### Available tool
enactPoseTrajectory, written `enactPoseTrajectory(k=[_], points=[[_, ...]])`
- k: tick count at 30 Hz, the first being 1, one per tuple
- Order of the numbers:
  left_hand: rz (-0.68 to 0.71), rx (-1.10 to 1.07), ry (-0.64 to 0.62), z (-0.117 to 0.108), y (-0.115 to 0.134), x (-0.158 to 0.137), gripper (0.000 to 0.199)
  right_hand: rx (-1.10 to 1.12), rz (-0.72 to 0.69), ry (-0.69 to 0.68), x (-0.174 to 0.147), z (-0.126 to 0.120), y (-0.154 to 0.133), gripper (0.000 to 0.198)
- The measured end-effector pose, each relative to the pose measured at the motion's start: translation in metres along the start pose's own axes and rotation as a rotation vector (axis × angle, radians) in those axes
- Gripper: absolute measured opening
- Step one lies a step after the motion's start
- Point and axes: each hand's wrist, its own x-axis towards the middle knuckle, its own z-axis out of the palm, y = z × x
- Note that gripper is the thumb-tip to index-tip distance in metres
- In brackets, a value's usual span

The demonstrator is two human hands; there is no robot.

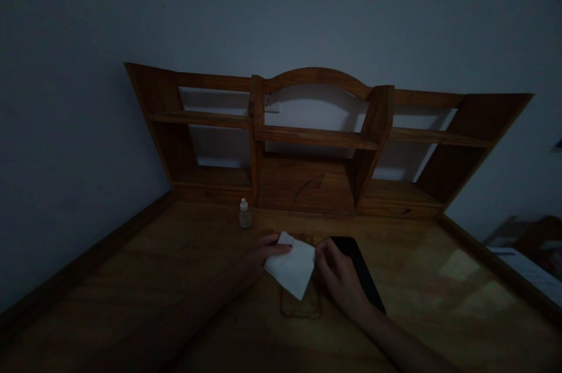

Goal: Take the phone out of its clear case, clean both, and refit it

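A white tissue, or a cloth of that look, is held up between my hands over the desk. My left hand pinches its left side, with the thumb lying across the top. At the right edge, the fingers of my right hand are closed on the tissue's corner. Beneath it lies a clear phone case, partly covered by the tissue. A flat black object, perhaps a phone or tablet, lies beside the case and is partly hidden by my right hand.
A small dropper-type bottle with a white cap stands behind my left hand. A wooden shelf unit spans the back of the wooden desk. Papers lie beyond the desk's right edge. The room is dim.
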Motion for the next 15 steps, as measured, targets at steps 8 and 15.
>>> enactPoseTrajectory(k=[8,15], points=[[0.031,0.064,-0.038,-0.002,-0.008,0.003,0.047,0.124,0.070,-0.005,0.006,0.004,0.005,0.027],[0.021,0.109,-0.032,-0.002,-0.007,0.000,0.045,-0.040,0.011,-0.025,0.004,0.007,0.010,0.025]])
